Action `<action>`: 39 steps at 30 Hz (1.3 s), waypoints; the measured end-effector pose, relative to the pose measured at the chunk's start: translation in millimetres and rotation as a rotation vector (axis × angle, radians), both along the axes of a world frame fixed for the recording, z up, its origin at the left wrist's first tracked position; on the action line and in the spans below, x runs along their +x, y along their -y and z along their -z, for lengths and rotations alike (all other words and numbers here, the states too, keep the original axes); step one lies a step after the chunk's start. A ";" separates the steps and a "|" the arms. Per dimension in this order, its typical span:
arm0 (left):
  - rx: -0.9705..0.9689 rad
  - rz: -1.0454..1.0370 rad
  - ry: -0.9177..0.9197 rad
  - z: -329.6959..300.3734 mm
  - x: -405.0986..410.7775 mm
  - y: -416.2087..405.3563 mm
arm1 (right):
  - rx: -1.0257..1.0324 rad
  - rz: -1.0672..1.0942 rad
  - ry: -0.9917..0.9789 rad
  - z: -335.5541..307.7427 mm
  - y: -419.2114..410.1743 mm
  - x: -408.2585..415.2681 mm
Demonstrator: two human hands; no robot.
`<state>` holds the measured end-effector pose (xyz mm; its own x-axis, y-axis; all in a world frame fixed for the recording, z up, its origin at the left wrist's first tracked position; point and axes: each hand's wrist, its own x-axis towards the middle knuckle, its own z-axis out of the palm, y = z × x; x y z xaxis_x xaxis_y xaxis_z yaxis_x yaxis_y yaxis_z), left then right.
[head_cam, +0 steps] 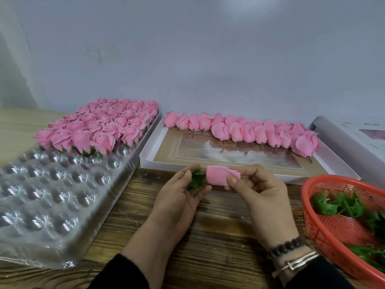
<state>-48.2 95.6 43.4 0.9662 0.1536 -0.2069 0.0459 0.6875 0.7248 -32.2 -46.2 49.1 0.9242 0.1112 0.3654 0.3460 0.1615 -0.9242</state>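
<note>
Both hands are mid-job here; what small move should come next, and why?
Probably slide the green jagged leaf collar in the left hand up against the base of the pink artificial rose bud held by the right hand; its short stem already points into the collar.

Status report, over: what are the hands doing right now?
Right hand pinches the pink rose bud. Left hand holds the green calyx at the bud's stem end. Nothing in the way.

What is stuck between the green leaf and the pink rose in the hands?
Nothing visible. The left hand holds the green leaf right at the base of the pink rose, which the right hand pinches.
</note>
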 end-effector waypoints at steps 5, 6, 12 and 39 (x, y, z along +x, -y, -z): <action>0.023 0.007 0.010 0.0 -1.8 3.9 | -0.177 0.070 0.063 5.2 -1.3 4.4; 0.023 0.009 0.013 0.6 -1.7 4.2 | -0.210 0.079 0.081 6.2 -1.3 5.0; -0.003 0.027 0.059 4.4 0.1 5.4 | -0.399 0.152 0.260 6.1 -3.9 3.4; -0.035 0.214 0.087 -0.9 -5.7 9.4 | -0.319 0.136 0.193 6.0 0.5 9.1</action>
